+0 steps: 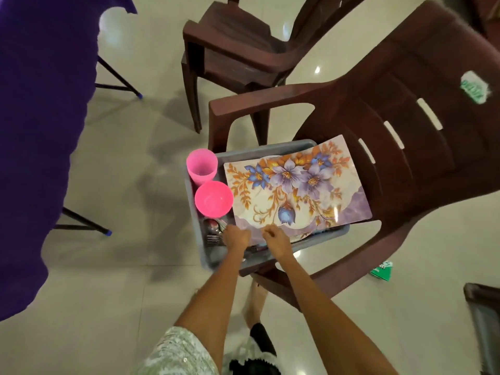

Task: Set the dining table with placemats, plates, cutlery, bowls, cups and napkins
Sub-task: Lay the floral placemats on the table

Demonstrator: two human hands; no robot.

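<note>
A grey plastic tub [273,148] sits on the seat of a brown plastic chair [405,109]. Over most of the tub lies a floral placemat [297,185], with the rim of a plate [300,237] showing under its near edge. In the tub's left end stand a pink cup [201,166] and a pink bowl [213,198], with metal cutlery [213,231] beside them. My left hand [236,236] has its fingers curled on the placemat's near left corner. A little to the right, my right hand [276,239] pinches the same near edge.
The dining table under a purple cloth [40,131] fills the left side, its black legs with blue feet on the tiled floor. A second brown chair [232,50] stands behind. A green packet [381,270] lies on the floor at right.
</note>
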